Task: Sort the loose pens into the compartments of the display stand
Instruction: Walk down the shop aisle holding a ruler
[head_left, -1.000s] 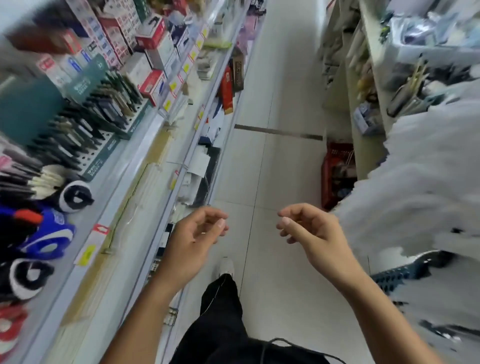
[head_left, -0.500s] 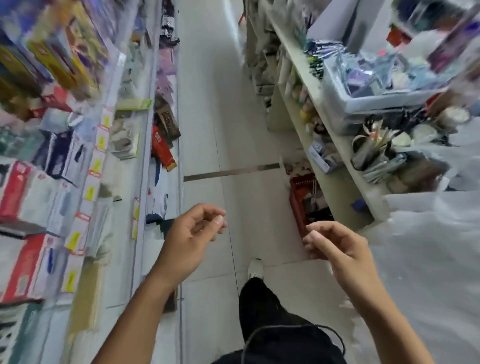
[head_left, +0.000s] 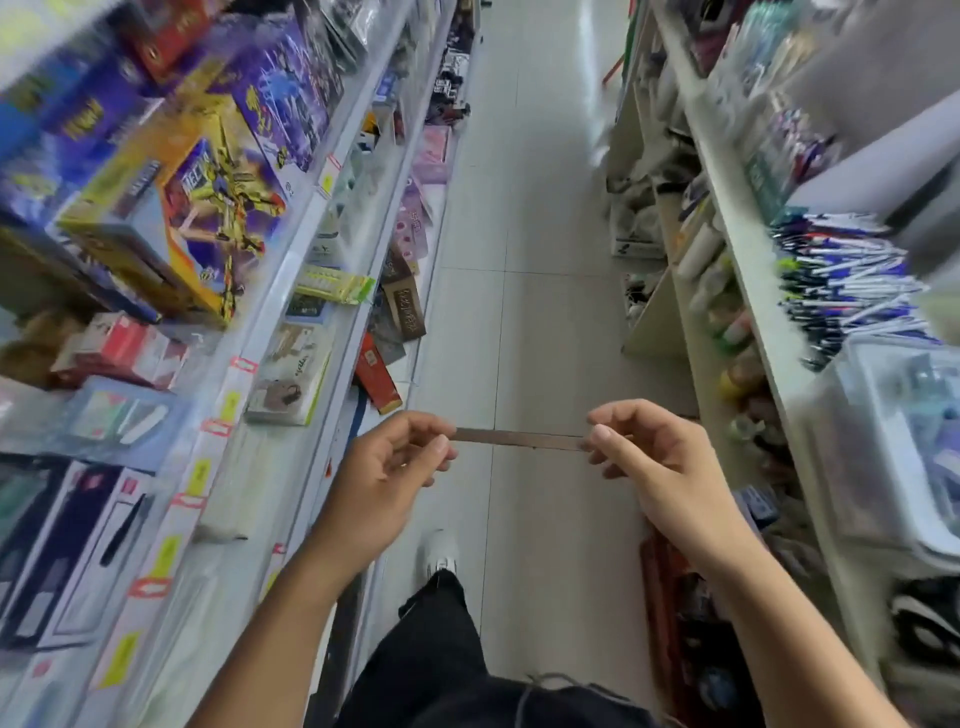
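Observation:
I stand in a shop aisle between two shelf rows. A heap of loose blue and white pens (head_left: 847, 280) lies on the right-hand shelf, above and right of my hands. No pen display stand shows in this frame. My left hand (head_left: 395, 467) and my right hand (head_left: 654, 462) hover at waist height over the floor, fingers loosely curled, holding nothing. The dark strip (head_left: 519, 439) seen between them is a joint in the floor, not a held object.
Boxed toys (head_left: 197, 208) and stationery packs fill the left shelves (head_left: 291, 270). A clear plastic bin (head_left: 904, 441) sits on the right shelf below the pens. Boxes (head_left: 379, 374) lean out at the left shelf's foot. My shoe (head_left: 441, 556) is on the tiled floor.
My view has swung from the left shelf with its pen stands toward the right, bringing the pen heap into sight. Both hands stayed empty and in front of me.

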